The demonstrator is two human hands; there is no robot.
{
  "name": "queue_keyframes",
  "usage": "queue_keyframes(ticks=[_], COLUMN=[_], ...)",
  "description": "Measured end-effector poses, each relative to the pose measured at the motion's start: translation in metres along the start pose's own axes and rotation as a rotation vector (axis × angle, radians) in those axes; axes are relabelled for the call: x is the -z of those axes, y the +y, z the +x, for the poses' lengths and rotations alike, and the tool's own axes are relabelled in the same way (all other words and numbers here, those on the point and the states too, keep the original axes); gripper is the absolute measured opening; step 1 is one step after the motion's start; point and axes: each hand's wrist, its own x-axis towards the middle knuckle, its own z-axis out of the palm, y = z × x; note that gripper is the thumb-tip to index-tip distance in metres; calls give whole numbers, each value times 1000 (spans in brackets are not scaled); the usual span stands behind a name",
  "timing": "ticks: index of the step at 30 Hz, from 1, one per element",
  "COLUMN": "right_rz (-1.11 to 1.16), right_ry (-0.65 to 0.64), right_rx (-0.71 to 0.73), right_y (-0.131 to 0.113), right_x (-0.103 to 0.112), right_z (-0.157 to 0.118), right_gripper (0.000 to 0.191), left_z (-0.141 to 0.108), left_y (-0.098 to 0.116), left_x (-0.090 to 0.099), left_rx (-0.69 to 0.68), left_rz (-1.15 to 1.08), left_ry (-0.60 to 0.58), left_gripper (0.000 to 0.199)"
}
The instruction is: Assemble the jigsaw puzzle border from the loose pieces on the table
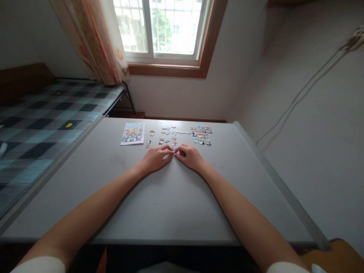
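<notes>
My left hand [157, 157] and my right hand [190, 156] meet at the lower end of a joined strip of jigsaw puzzle pieces [173, 140]. Both hands pinch at a small puzzle piece [174, 152] there, mostly covered by the fingertips. From the strip's top, a joined row of pieces [182, 132] runs to the right, making a corner. Small groups of pieces [164, 141] lie just left of the strip. A heap of loose puzzle pieces [201, 133] is spread to the right, beyond my right hand.
The grey table [165, 204] carries a printed picture sheet [133, 134] at the back left, with more pieces [148, 144] beside it. A bed with a checked cover [57, 110] stands left. Beyond the table are a curtain [96, 38] and a window [173, 30].
</notes>
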Motion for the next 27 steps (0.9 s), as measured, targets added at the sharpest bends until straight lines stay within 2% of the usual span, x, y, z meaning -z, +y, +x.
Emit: queue_keyframes(ticks=[27], right_rz=[25], right_ry=[-5], right_rx=[-11], right_y=[-1], right_x=[0], right_z=[1], right_gripper=[13], left_z=[0], left_y=[1], left_x=[1], left_rx=[3], left_rz=[40], left_ry=[-14], left_gripper=[27])
